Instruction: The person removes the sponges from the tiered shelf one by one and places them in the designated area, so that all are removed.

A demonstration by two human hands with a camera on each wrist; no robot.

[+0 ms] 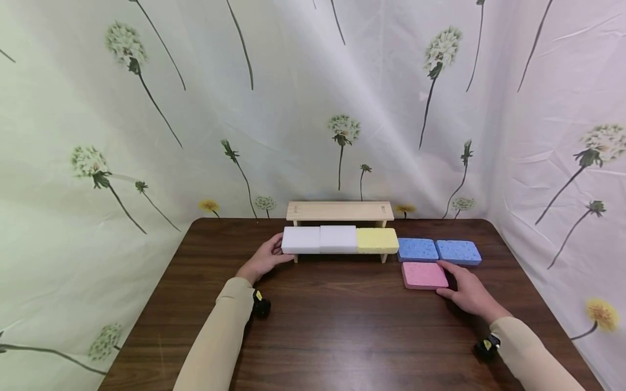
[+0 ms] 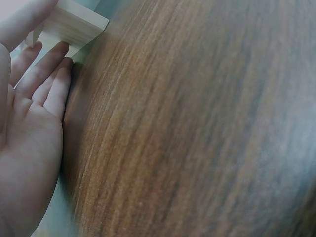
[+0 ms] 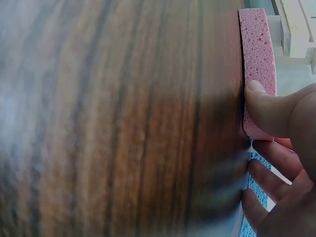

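Note:
On the front tier of a small wooden rack (image 1: 339, 210), two white sponges (image 1: 301, 239) and a yellow sponge (image 1: 377, 240) stand side by side in a row. My left hand (image 1: 264, 259) is at the row's left end, touching the outer white sponge or the rack; which of these it touches is partly hidden. In the left wrist view its fingers reach toward the rack's pale wood (image 2: 81, 24), fairly straight. To the right, my right hand (image 1: 467, 290) pinches the right end of a pink sponge (image 1: 424, 276) that lies on the table, thumb (image 3: 266, 111) along its front side.
Two blue sponges (image 1: 418, 249) lie side by side behind the pink one, right of the rack. The dark wooden table (image 1: 342, 336) ends at the back against a curtain (image 1: 293, 108) printed with dandelions. A wrist camera (image 1: 261, 307) sits on each sleeve.

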